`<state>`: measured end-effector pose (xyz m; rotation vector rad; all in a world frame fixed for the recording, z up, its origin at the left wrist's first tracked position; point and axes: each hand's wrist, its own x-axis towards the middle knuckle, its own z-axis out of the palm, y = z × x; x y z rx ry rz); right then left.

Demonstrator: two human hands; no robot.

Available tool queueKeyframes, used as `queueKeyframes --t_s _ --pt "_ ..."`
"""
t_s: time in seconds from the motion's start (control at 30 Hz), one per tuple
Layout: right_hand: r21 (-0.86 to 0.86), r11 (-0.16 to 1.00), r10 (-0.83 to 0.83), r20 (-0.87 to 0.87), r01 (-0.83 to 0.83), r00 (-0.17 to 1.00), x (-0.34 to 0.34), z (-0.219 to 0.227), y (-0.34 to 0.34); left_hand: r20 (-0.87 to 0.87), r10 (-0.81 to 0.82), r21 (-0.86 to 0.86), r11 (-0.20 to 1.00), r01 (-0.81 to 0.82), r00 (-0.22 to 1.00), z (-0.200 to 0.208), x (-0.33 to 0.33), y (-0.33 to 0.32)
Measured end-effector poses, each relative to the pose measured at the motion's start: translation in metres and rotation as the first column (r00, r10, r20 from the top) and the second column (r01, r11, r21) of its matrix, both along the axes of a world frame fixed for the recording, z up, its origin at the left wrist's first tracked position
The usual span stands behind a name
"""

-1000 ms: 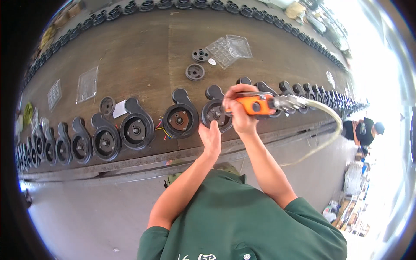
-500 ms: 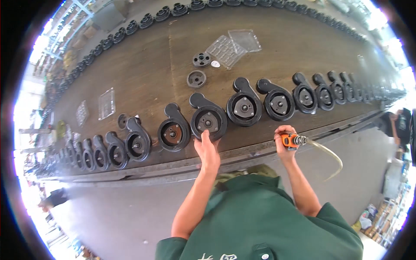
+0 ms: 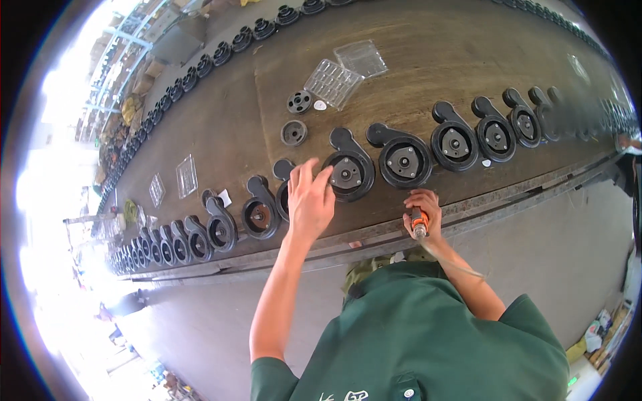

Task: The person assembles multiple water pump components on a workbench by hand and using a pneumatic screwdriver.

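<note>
My left hand (image 3: 311, 204) is raised over the row, its fingers stretched out and apart. It partly covers one black round housing (image 3: 283, 165), and its fingertips are at the left rim of another housing (image 3: 347, 172) with a grey plate and a centre shaft. Whether they touch that rim I cannot tell. My right hand (image 3: 431, 207) is closed around an orange air tool (image 3: 419, 222), with a pale hose trailing from its near end. Just beyond that hand lies a similar housing (image 3: 404, 162). Further left, one housing (image 3: 259, 215) has a brown plate inside.
More housings (image 3: 455, 143) continue the row along the near table edge. Two loose discs (image 3: 294, 133) (image 3: 299, 102) and clear plastic trays (image 3: 334, 83) lie farther back on the brown tabletop (image 3: 221, 120). Another row of black parts (image 3: 242, 39) curves along the far side.
My left hand has lifted from the lower rim of a housing and now hovers across the row. My right hand has turned the air tool so its hose end faces me. The whole view has shifted.
</note>
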<state>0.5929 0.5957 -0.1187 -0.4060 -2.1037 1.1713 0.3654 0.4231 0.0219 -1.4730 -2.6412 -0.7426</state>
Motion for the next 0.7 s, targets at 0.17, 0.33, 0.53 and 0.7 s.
queueKeyframes --t_s 0.17,0.33,0.53,0.7 --pt "-0.299 0.944 -0.147 -0.008 0.138 0.989 -0.002 -0.017 -0.004 -0.184 -0.185 -0.358 0.927 0.109 0.965 -0.016 -0.018 0.005" --pt "-0.312 0.934 -0.184 0.000 0.175 0.983 -0.004 -0.033 -0.012 -0.226 -0.293 -0.371 0.908 0.196 0.929 -0.015 -0.014 0.002" --pt "-0.300 0.947 -0.112 0.035 0.117 0.993 -0.013 -0.021 -0.030 0.006 -0.281 -0.145 0.949 0.279 0.960 0.002 -0.037 0.015" --pt "-0.201 0.954 -0.192 0.165 0.224 0.967 -0.013 -0.016 -0.028 0.032 -0.287 -0.219 0.933 0.287 0.957 -0.014 -0.051 0.019"
